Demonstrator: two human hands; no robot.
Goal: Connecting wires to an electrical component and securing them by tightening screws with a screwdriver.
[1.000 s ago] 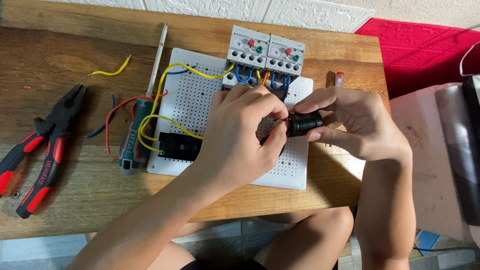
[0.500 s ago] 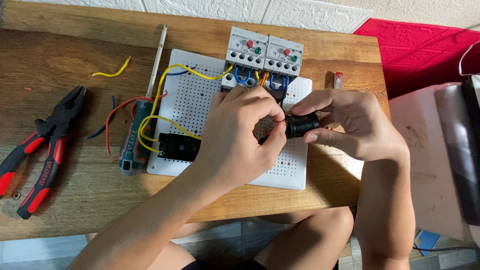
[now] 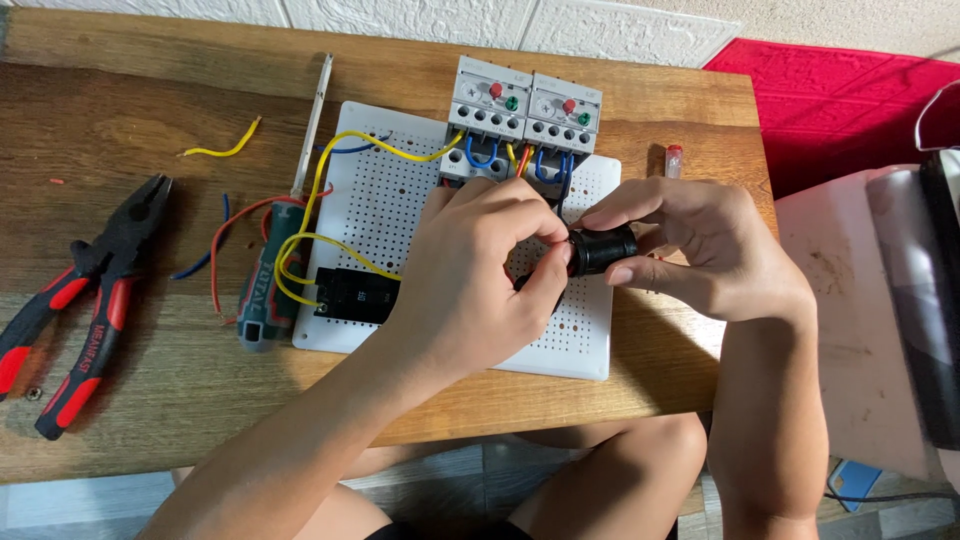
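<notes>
Head view: we see the small black cylinder (image 3: 603, 249) lying with its long axis left to right above the white perforated board (image 3: 400, 200), pinched in the right hand (image 3: 700, 245), while the left hand (image 3: 480, 270) closes its fingertips on its left end.

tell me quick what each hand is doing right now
Left hand: closed, fingertips pinching the end of the small black cylindrical part.
Right hand: closed on the same black part, thumb under, fingers over it.
</notes>
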